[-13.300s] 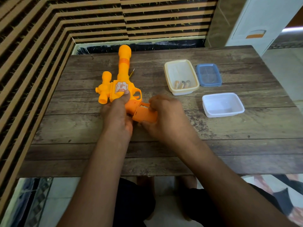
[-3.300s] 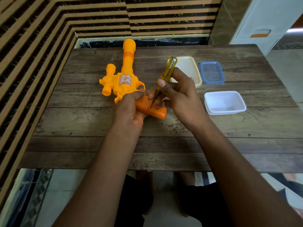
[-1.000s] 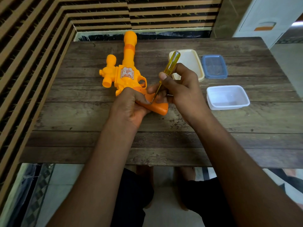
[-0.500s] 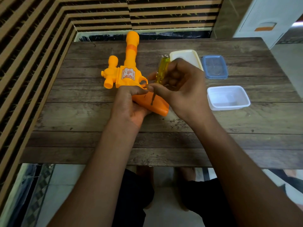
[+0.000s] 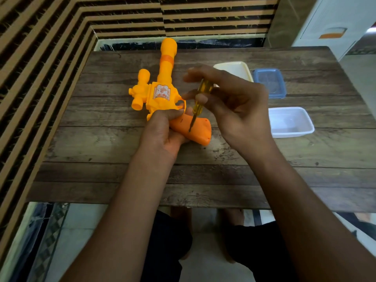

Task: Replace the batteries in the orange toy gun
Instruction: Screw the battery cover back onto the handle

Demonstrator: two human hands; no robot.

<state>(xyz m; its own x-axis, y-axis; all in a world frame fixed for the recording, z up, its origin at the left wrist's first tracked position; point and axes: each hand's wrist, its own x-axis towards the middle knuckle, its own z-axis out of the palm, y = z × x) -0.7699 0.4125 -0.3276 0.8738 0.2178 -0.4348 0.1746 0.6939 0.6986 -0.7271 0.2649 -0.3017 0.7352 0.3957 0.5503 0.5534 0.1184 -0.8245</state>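
The orange toy gun (image 5: 160, 94) lies on the wooden table (image 5: 101, 143) with its barrel pointing away from me. My left hand (image 5: 162, 131) grips the darker orange handle (image 5: 198, 131) near the trigger. My right hand (image 5: 234, 102) pinches a yellow screwdriver (image 5: 200, 94) between thumb and fingers, some fingers spread. The screwdriver's tip rests on the upper face of the handle. The battery cover looks closed.
A cream tub (image 5: 234, 69) sits behind my right hand, mostly hidden. A blue lid (image 5: 269, 82) lies to its right. A white tub (image 5: 291, 122) stands at the right. The striped wall runs along the left and far table edges.
Earlier the handle's compartment was open under my right hand. Since then my right hand took the screwdriver to the handle and has been turning it, fingers shifting on the shaft.
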